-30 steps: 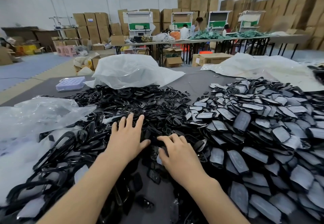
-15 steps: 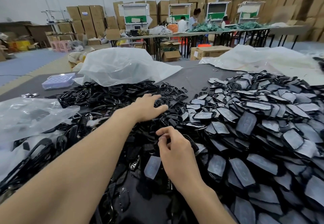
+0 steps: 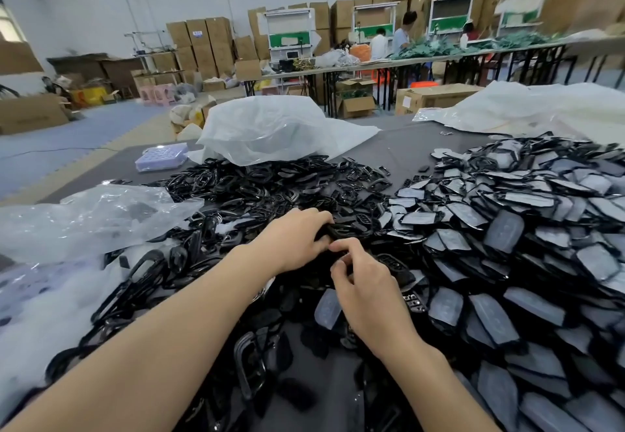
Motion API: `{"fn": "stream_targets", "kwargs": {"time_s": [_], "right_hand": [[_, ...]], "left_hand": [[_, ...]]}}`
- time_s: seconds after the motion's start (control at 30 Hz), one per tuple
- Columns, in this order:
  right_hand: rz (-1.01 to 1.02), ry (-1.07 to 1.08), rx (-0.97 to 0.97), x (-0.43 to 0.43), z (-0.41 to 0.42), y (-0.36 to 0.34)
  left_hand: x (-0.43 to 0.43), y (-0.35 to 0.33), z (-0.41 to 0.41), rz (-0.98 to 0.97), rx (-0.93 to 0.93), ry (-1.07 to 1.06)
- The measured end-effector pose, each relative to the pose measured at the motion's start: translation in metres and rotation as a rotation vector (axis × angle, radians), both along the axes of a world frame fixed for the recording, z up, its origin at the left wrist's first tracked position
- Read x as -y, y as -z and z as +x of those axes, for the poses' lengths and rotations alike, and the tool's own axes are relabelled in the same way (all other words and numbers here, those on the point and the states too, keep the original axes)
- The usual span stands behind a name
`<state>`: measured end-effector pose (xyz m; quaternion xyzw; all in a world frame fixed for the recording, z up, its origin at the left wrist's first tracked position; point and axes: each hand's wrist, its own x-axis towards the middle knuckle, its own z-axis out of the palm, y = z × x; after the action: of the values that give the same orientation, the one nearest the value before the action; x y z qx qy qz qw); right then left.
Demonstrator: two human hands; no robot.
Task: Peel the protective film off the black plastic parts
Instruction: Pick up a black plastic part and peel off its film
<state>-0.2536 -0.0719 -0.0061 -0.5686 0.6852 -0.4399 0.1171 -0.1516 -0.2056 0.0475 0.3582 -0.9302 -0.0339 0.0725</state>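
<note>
A big heap of black plastic parts with grey film on them (image 3: pixel 514 238) covers the right half of the table. Glossy black frames and rings without film (image 3: pixel 257 184) are piled at the centre and left. My left hand (image 3: pixel 294 240) grips a black part (image 3: pixel 341 230) at the middle of the heap, fingers curled over it. My right hand (image 3: pixel 365 279) is right beside it, thumb and forefinger pinching at the same part's near edge. The part is mostly hidden by my fingers. A loose film-covered piece (image 3: pixel 328 308) lies just under my right wrist.
Clear plastic bags (image 3: pixel 91 218) lie at the left, a white bag (image 3: pixel 270 130) at the back centre, another (image 3: pixel 527 110) at the back right. A pale lilac tray (image 3: pixel 162 157) sits on the dark table (image 3: pixel 406 147). People work at long tables far behind.
My left hand has drawn back from its reach into the heap and now grips a black part. My right hand has moved up to meet it and pinches the part's edge.
</note>
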Motion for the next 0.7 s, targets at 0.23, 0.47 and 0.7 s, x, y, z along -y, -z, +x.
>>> {"fn": "stream_targets", "kwargs": {"time_s": [0.23, 0.47, 0.7], "right_hand": [[-0.055, -0.016, 0.043, -0.013, 0.013, -0.002], [-0.047, -0.134, 0.414, -0.015, 0.020, -0.007], [-0.168, -0.130, 0.692, -0.017, 0.018, -0.013]], "left_hand": [[-0.031, -0.012, 0.055, 0.329, -0.490, -0.090], [-0.065, -0.004, 0.081, 0.559, -0.594, 0.017], [-0.073, 0.001, 0.087, 0.328, -0.533, 0.000]]}}
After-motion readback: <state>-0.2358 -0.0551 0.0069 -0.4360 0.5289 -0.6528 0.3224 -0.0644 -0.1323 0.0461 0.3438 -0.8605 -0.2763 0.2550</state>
